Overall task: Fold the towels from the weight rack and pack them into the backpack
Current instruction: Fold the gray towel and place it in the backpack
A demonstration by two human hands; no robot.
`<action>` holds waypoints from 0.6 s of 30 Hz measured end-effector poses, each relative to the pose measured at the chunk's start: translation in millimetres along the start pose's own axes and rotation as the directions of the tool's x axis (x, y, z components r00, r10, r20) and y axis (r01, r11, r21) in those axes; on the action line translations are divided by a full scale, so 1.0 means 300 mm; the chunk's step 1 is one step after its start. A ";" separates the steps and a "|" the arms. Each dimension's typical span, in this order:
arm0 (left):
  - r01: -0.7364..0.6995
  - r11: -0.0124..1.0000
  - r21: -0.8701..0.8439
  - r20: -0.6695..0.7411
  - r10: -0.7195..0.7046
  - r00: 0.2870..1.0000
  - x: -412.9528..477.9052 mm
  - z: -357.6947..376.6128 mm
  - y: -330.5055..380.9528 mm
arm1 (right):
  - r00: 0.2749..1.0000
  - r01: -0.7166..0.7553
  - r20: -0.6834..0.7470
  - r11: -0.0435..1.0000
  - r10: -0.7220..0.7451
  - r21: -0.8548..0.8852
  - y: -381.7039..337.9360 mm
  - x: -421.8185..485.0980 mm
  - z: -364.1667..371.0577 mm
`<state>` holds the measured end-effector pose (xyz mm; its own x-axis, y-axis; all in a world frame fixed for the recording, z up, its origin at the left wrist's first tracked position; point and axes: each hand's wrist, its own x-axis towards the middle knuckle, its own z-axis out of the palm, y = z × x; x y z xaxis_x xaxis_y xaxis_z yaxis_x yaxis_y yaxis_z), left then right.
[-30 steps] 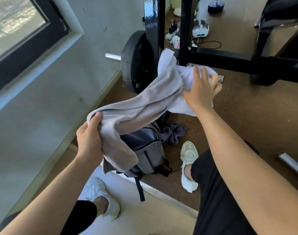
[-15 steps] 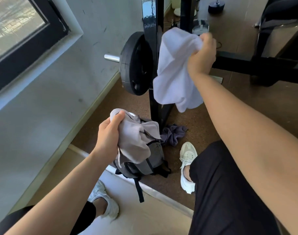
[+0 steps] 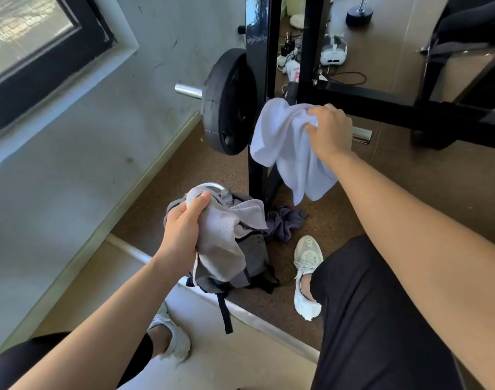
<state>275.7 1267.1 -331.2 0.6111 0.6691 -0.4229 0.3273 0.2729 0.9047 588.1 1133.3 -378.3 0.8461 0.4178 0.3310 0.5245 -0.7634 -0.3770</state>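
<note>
- White towel (image 3: 285, 147): unfolded, bunched at one end in the right hand (image 3: 329, 130), the rest hanging loose, above and right of the backpack (image 3: 254, 257).
- Grey towel (image 3: 223, 237): crumpled, gripped by the left hand (image 3: 184, 235), draped over the backpack's top.
- Purple towel (image 3: 284, 223): heaped on the floor, just right of the backpack.
- Backpack: grey, dark straps, on the floor.
- Weight rack (image 3: 261, 66): black frame, directly behind the backpack.

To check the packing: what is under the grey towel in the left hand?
A grey backpack on the floor, below the grey towel that the left hand grips. The towel hides its opening and contents.
</note>
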 end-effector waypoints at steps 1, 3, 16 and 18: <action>0.005 1.000 0.000 0.002 -0.005 1.000 0.000 -0.006 -0.001 | 1.000 0.011 -0.027 0.999 -0.010 0.038 0.003 0.006 -0.004; 0.017 1.000 -0.003 -0.001 -0.017 1.000 0.002 -0.015 -0.008 | 0.996 0.033 -0.081 0.995 -0.025 0.098 -0.001 0.009 -0.009; 0.049 0.997 -0.061 0.045 -0.046 0.998 0.017 -0.001 -0.031 | 0.908 -0.212 -0.176 0.779 0.380 0.590 -0.071 0.092 -0.112; 0.061 0.995 -0.084 0.057 -0.056 0.997 0.020 0.017 -0.028 | 0.817 -0.302 -0.120 0.596 0.564 0.744 -0.084 0.183 -0.136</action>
<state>280.2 1265.4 -341.8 0.6319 0.6119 -0.4756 0.3020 0.3707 0.8783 617.4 1155.2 -315.3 0.9756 -0.1489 0.1616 0.1277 -0.2143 -0.9684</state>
